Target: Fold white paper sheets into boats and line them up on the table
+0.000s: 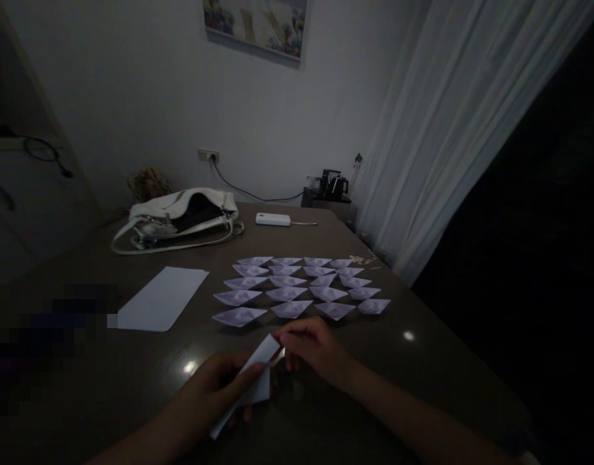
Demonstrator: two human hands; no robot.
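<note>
A partly folded sheet of white paper (pixel 258 386) is held over the near part of the table. My left hand (pixel 219 381) grips it, thumb lying across the top and fingers underneath. At the paper's upper right corner, my right hand (pixel 316 352) pinches the edge between thumb and fingers. Just beyond my hands, several folded paper boats (pixel 287 294) sit in rows on the table. Left of the boats lies a stack of white paper (pixel 163 298).
The dark table (pixel 374 361) bears a white handbag (pixel 180 216) at the back left and a white power bank (pixel 273 219) with a short cable. A black kettle (pixel 336 186) stands beyond the far edge. A sheer curtain (pixel 437 129) hangs along the right side.
</note>
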